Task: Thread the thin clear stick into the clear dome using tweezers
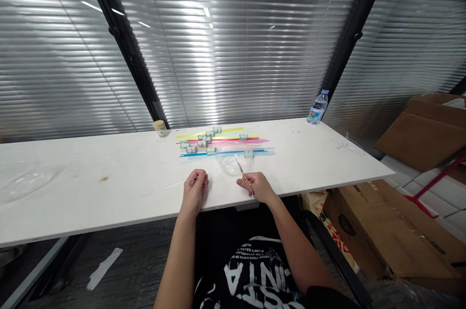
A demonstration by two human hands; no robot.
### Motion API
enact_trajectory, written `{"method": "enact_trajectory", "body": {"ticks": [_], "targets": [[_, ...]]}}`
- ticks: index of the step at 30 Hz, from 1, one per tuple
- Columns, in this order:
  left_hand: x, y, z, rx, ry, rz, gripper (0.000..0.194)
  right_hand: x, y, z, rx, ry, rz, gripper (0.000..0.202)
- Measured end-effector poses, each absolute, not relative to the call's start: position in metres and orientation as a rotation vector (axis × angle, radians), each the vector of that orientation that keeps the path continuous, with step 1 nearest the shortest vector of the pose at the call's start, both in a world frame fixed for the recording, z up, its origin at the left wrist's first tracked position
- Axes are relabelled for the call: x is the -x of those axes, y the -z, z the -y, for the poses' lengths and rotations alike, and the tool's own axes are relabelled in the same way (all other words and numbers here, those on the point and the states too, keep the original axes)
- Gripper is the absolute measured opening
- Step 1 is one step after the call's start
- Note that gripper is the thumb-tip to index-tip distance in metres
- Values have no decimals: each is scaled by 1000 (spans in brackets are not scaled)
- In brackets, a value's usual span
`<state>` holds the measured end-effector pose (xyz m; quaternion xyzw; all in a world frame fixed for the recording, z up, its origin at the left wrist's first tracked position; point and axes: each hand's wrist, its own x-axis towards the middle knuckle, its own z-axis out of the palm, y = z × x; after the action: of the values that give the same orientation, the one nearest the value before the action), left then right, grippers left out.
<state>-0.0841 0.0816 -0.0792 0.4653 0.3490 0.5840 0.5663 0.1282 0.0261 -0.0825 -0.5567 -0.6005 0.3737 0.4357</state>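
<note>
My left hand (195, 191) pinches a thin whitish stick or strand (167, 186), which reaches out to the left above the table. Its exact kind is too fine to make out. In my right hand (257, 186) is a slim pair of scissors (244, 176), blades pointing up and away from me. Just beyond the blades lies a clear plastic bag or wrap (231, 164). Behind it, thin coloured sticks in yellow, red, pink and blue (225, 142) lie in bundles, with several small printed labels or rolls (203, 144) on them.
A jar with a wooden lid (160, 128) stands at the table's back edge, a water bottle (318, 107) at the back right corner. Clear plastic (27, 185) lies at the left. Cardboard boxes (393, 231) stand right of the white table (127, 207). Blinds (247, 56) rise behind.
</note>
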Motion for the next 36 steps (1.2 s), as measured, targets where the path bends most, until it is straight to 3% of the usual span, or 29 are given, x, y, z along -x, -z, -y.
{"method": "enact_trajectory", "body": {"ticks": [36], "targets": [[84,79,-82,-1072,-1370,-807,38,-130,85,-28,1380,-930,1521,51]]}}
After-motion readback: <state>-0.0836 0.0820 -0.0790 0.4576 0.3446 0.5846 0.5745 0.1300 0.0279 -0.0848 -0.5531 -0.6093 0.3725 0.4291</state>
